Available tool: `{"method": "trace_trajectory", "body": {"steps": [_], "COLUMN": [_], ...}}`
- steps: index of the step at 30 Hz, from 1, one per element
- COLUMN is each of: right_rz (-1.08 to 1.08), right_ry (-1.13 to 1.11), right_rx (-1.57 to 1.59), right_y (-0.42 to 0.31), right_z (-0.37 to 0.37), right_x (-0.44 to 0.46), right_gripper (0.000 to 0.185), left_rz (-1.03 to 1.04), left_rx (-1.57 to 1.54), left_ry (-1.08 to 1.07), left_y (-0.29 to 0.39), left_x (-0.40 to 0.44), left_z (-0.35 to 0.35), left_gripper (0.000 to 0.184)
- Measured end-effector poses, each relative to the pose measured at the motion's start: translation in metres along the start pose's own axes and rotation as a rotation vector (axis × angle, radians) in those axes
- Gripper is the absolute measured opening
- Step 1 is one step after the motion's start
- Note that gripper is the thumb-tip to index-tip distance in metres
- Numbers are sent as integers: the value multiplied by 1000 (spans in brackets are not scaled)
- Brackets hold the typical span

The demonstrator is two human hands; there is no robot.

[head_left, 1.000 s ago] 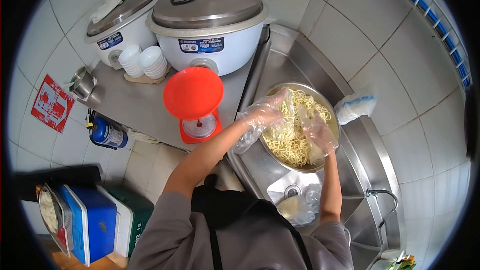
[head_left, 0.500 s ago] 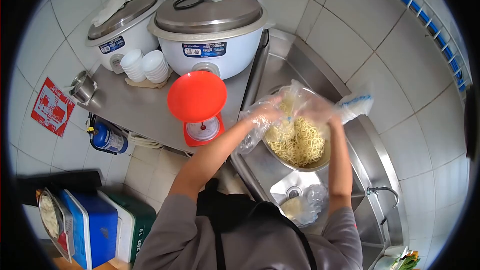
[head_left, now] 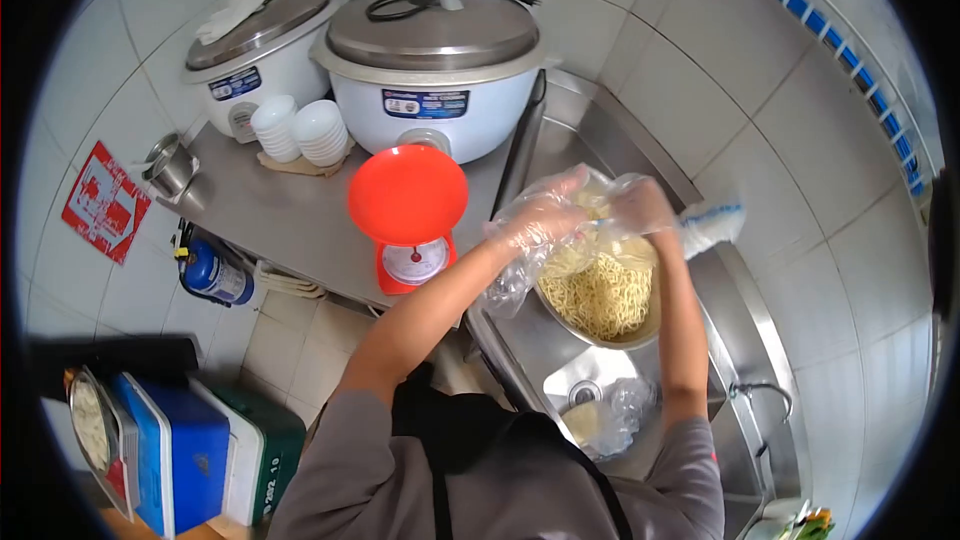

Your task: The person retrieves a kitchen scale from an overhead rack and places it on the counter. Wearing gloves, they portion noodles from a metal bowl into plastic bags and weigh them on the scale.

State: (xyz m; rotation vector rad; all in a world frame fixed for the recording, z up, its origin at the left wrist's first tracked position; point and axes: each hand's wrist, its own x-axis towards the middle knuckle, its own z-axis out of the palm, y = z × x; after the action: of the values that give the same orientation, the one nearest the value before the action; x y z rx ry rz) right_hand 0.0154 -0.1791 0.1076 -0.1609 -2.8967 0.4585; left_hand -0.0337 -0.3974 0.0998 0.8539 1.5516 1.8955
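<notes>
- Shifted farther across since the first frame, the right hand (head_left: 642, 208) is held beside the left hand (head_left: 548, 220); clear plastic (head_left: 570, 258) is grasped by both.
- Below them, yellow noodles (head_left: 605, 298) are heaped in a metal bowl (head_left: 648, 328).
- Beyond, white bowls (head_left: 320, 137) are stacked; a large rice cooker (head_left: 365, 105) is lidded.

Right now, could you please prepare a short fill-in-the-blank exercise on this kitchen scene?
The left hand and right hand are at a large round bowl of pale yellow ____.
The round dish of the kitchen scale is coloured ____.
The small white bowls on the counter stand in ____ stacks.

Missing words: noodles; red; two.
</notes>
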Motion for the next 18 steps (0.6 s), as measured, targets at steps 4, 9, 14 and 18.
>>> {"method": "trace_trajectory", "body": {"steps": [4, 9, 14, 18], "right_rz": [69, -181, -238, -294], "right_ry": [133, 197, 11, -43], "right_rx": [172, 287, 351, 343], "right_y": [-106, -172, -223, -238], "right_z": [-62, -57, -27, -3], "right_x": [9, 53, 67, 86], "right_gripper": [24, 25, 26, 34], "left_rz": [102, 286, 77, -61], "left_rx": [-150, -236, 105, 335], "left_ry": [47, 72, 349, 340], "left_y": [92, 141, 149, 140], "left_x": [-58, -104, -113, -114], "left_z": [-30, -89, -119, -153], "left_gripper": [59, 53, 56, 62]}}
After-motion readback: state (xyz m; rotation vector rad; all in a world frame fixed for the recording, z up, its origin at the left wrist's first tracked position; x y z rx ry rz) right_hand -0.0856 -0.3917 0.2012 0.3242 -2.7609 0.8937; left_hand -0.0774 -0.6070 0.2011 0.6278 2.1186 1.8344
